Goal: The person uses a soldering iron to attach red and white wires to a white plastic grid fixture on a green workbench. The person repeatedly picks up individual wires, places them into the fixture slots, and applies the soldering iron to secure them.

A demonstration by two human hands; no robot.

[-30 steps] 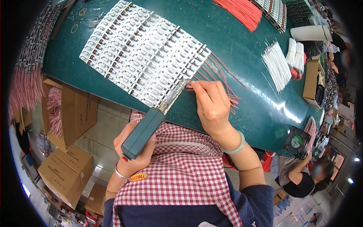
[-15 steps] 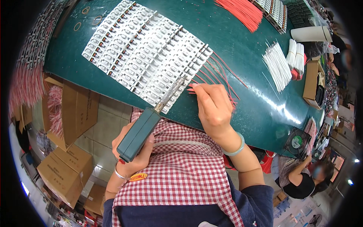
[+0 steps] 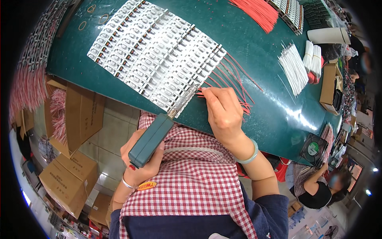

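Observation:
My left hand (image 3: 148, 170) is closed around the dark green body of a soldering gun (image 3: 150, 139). The gun's metal tip reaches over the near right corner of a block of white rectangular parts (image 3: 155, 55) laid in tight rows. My right hand (image 3: 225, 113) is closed, thumb and forefinger pinching a red wire close to that tip. What the fingertips cover cannot be made out. Several other red wires (image 3: 238, 77) trail to the right from the block's right edge, some of them behind my right hand.
A red wire bundle (image 3: 260, 16) lies at the far edge, white wires (image 3: 293, 69) to the right. An open box (image 3: 331, 89) and a small black fan (image 3: 313, 148) stand at the right side. Cartons (image 3: 69, 179) are on the floor at left. Another person (image 3: 314, 187) sits at right.
The soldering gun and my left hand have shifted slightly right, the tip staying by the block's near right corner. My right hand keeps its pinch in nearly the same place.

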